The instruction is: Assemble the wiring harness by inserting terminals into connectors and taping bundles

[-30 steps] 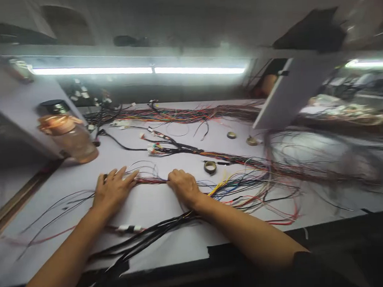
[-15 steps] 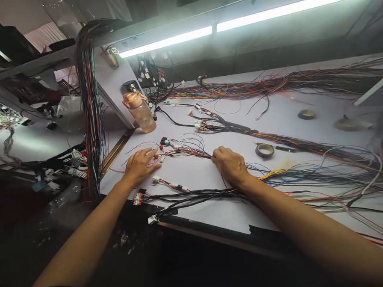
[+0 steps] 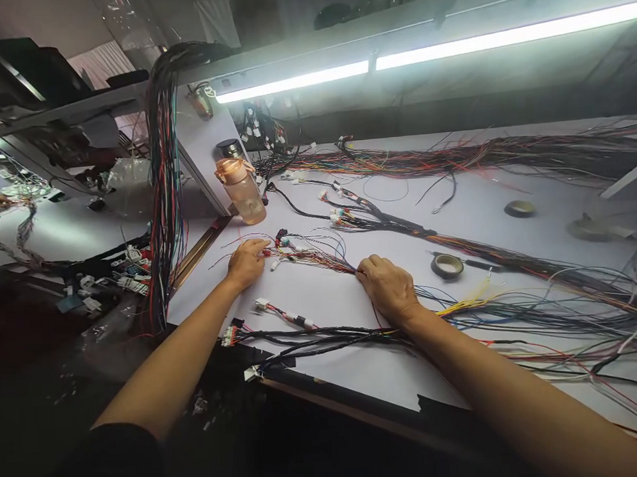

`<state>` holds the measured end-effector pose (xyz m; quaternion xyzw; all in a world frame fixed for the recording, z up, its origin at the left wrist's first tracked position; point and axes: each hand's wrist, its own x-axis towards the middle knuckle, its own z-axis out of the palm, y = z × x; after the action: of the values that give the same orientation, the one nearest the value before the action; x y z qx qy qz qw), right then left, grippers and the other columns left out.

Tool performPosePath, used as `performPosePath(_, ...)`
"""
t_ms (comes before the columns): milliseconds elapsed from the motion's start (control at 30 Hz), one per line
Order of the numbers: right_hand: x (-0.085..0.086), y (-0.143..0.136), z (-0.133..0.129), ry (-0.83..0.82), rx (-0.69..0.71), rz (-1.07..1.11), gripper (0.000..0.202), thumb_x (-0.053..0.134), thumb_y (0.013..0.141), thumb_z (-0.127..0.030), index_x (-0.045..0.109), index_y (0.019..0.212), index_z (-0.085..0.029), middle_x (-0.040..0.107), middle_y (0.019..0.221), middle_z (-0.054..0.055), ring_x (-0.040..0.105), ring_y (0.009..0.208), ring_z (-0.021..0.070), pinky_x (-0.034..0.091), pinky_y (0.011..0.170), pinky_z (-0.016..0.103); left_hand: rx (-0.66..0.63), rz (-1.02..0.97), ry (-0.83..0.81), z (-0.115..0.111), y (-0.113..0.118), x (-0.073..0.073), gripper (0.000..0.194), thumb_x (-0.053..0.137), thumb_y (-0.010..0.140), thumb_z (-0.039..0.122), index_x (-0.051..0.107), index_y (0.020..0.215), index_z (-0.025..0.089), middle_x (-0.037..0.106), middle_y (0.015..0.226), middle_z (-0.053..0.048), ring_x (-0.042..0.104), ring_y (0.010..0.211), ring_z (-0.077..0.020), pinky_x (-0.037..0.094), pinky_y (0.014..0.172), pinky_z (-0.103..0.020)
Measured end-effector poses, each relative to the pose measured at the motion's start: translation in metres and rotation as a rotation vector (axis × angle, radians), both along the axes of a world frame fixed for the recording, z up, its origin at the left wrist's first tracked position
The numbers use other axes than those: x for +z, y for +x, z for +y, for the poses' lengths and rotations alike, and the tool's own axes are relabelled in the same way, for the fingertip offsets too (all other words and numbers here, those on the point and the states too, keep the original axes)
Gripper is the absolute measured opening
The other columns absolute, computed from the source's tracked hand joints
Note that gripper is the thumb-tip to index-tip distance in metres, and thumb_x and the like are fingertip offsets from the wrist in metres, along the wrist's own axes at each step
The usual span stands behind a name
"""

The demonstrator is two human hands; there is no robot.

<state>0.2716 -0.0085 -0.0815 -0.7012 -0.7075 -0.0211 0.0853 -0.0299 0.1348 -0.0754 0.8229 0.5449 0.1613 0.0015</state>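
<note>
My right hand (image 3: 388, 285) is closed around a bundle of thin wires (image 3: 324, 258) lying on the white tabletop. The wires fan out leftward from it to several small connectors, among them a black connector (image 3: 281, 235) and a white connector (image 3: 275, 266). At the left end of the fan, my left hand (image 3: 246, 263) has its fingers drawn together at a small red connector (image 3: 267, 253); its fingertips are partly hidden. Nearer to me, black-sleeved cables (image 3: 323, 336) and a short lead with a white plug (image 3: 262, 304) lie below the hands.
A taped harness (image 3: 397, 224) lies behind the hands, with a tape roll (image 3: 447, 266) at the right and another tape roll (image 3: 520, 209) farther back. A bottle (image 3: 244, 192) stands back left, beside a hanging wire bundle (image 3: 163, 182). Long wires (image 3: 426, 160) cross the back.
My left hand has moved slightly right and up, and its spread fingers have come together at the red connector. My right hand keeps its hold on the wires. The view has shifted a little.
</note>
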Motion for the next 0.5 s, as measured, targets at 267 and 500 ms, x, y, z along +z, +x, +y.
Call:
performPosePath(267,-0.006,-0.002,0.001,0.033,0.016,0.0,0.021,0.045,0.098,-0.031,0.063,0.105,-0.023,0.064,0.1,0.003,0.058,0.09,0.0189,0.033,0.066,0.03,-0.127,-0.099,0.048,-0.048,0.023,-0.001,0.047,0.06,0.081,0.026,0.059,0.128,0.023,0.063,0.12,-0.008,0.057,0.111,-0.0245,0.047,0.097,-0.044)
performPosePath(500,-0.004,-0.004,-0.001,0.035,0.015,0.018,0.023,0.045,0.098,-0.038,0.064,0.108,-0.028,0.063,0.098,0.003,0.057,0.09,0.0173,0.034,0.068,0.029,-0.226,-0.154,0.128,-0.02,0.037,-0.006,0.027,0.052,0.082,0.009,0.073,0.091,0.022,0.069,0.099,-0.007,0.064,0.094,-0.0222,0.051,0.088,-0.044)
